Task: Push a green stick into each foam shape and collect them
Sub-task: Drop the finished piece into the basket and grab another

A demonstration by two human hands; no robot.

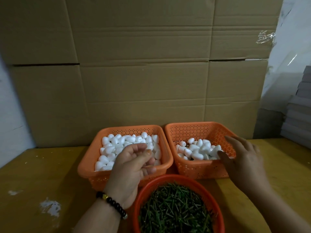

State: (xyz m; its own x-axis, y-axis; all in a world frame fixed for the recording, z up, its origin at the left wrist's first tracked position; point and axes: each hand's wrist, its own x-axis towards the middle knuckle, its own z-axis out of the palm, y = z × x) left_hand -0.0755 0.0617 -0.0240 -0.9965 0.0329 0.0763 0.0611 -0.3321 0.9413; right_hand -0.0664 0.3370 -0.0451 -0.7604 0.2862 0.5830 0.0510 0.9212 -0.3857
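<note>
The left hand (133,167) is at the lower centre of the frame, palm turned up, fingers curled in toward the thumb. I cannot tell if it holds something. The left wrist carries a dark bead bracelet (111,203). The right hand (242,158) is at the right of the frame, back up, with fingers spread and relaxed, pointing to the upper left.

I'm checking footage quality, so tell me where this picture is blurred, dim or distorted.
Head view: dim, warm light overall; the right hand is smeared by motion blur over the right basket; the left hand is softer than sharp, so what it holds is unclear; the foam shapes are washed out to near-plain white; wide-angle bending bows the cardboard seams and table edge.
</note>
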